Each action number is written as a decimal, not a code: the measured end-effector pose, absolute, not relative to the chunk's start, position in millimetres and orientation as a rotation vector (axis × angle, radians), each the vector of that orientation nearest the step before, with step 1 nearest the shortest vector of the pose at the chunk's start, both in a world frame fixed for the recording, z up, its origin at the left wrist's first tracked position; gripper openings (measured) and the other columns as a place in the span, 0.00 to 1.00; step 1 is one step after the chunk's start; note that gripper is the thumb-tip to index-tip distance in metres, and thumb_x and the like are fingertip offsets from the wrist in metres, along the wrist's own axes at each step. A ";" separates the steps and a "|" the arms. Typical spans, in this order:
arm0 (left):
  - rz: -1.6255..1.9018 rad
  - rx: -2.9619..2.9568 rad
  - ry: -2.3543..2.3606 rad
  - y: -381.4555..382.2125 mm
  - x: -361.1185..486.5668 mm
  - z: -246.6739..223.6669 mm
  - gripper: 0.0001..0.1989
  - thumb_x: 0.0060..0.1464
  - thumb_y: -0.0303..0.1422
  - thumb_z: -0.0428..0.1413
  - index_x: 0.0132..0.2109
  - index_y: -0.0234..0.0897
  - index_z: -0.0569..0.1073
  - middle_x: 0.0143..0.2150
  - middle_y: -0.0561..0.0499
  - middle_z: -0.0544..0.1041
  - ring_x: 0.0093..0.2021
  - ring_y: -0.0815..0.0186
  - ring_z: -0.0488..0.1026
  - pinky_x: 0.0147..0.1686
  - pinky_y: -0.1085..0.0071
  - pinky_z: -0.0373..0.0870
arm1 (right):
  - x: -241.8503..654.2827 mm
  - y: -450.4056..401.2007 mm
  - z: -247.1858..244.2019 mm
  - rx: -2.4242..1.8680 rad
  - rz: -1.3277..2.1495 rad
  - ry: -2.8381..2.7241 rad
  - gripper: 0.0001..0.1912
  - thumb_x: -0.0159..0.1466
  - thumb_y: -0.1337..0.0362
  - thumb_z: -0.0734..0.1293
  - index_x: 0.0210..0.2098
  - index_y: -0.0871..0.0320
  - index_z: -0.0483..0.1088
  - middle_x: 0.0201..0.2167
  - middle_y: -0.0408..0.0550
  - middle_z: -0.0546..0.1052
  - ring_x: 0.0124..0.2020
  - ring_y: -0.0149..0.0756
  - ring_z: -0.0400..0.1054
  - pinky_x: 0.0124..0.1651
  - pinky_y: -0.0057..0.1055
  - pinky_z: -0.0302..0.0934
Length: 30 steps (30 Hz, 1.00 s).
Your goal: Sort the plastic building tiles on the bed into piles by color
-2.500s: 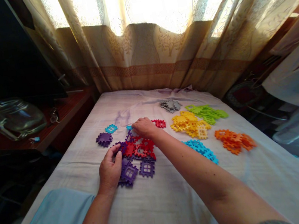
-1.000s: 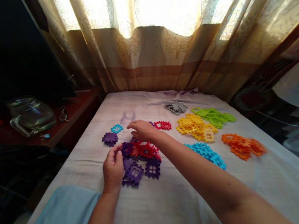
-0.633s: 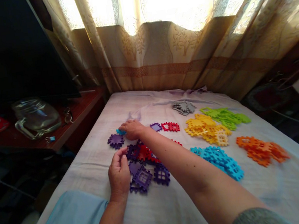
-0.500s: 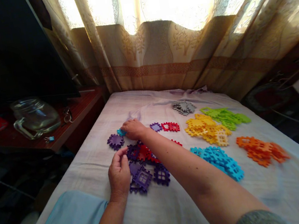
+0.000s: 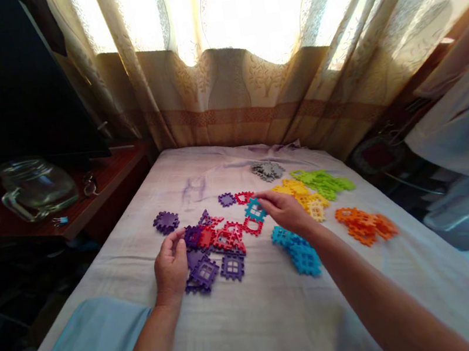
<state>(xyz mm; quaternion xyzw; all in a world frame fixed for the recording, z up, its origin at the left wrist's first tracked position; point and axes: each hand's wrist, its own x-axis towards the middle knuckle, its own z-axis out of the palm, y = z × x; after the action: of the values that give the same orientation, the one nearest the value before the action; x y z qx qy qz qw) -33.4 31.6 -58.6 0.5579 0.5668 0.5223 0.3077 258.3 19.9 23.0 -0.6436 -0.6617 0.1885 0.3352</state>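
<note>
In my right hand (image 5: 282, 209) is a blue window tile (image 5: 255, 210) with toothed edges, pinched between thumb and fingers above a red frame tile (image 5: 252, 226). My left hand (image 5: 172, 262) is closed at the edge of a dark purple tile (image 5: 193, 236), its fingertips on it. Red tiles (image 5: 226, 236) lie beside that tile in the middle of the bed. Nearer me is a heap of purple tiles (image 5: 205, 271). Just right of my right hand's wrist, a blue pile (image 5: 300, 251) lies below the yellow pile (image 5: 304, 194).
Green tiles (image 5: 324, 182), orange tiles (image 5: 364, 224) and grey tiles (image 5: 267, 171) form separate piles on the sheet. Purple tiles (image 5: 166, 222) lie at the left. A glass jug (image 5: 38, 186) stands on the brown side table (image 5: 89, 213). Light blue cloth (image 5: 84, 347) covers the near left corner.
My right hand has moved right, from beside the left purple tiles to over the red frame tile, carrying the blue tile. My left hand stays by the purple tile. The view has shifted right.
</note>
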 end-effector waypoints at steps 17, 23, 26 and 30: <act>1.536 1.473 1.641 29.4 -37.2 -49.7 0.19 0.53 0.42 0.51 0.47 0.39 0.76 0.42 0.47 0.81 0.45 0.60 0.78 0.49 0.64 0.72 | 301.7 -79.9 -6.5 -2.069 0.016 -1.671 0.24 0.65 0.53 0.61 0.57 0.55 0.72 0.60 0.58 0.70 0.62 0.48 0.61 0.63 0.48 0.55; 1.583 1.679 1.782 14.5 -42.8 -44.2 0.17 0.56 0.41 0.49 0.46 0.41 0.77 0.42 0.48 0.82 0.42 0.60 0.78 0.44 0.66 0.71 | 259.9 -69.1 -2.1 -2.295 0.035 -1.907 0.29 0.62 0.43 0.64 0.60 0.43 0.67 0.68 0.55 0.60 0.67 0.57 0.51 0.62 0.63 0.45; 1.569 1.699 1.777 10.5 -44.9 -45.1 0.17 0.57 0.40 0.49 0.46 0.41 0.76 0.43 0.47 0.82 0.42 0.60 0.78 0.43 0.66 0.71 | 256.5 -65.7 1.2 -2.333 0.035 -1.947 0.24 0.63 0.47 0.63 0.56 0.45 0.71 0.61 0.55 0.67 0.63 0.55 0.57 0.59 0.59 0.50; 1.537 1.617 1.789 8.6 -46.2 -43.4 0.17 0.56 0.38 0.49 0.47 0.40 0.76 0.42 0.47 0.82 0.38 0.61 0.77 0.41 0.67 0.72 | 260.7 -70.0 5.4 -2.332 0.023 -1.980 0.22 0.65 0.49 0.61 0.54 0.48 0.72 0.54 0.55 0.72 0.57 0.53 0.62 0.54 0.52 0.56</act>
<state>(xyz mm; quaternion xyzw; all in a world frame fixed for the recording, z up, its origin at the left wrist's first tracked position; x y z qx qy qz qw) -46.2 8.6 -43.4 0.5598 0.6194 0.5322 0.1403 260.7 -70.0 5.4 -0.7616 -0.6467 0.0076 0.0412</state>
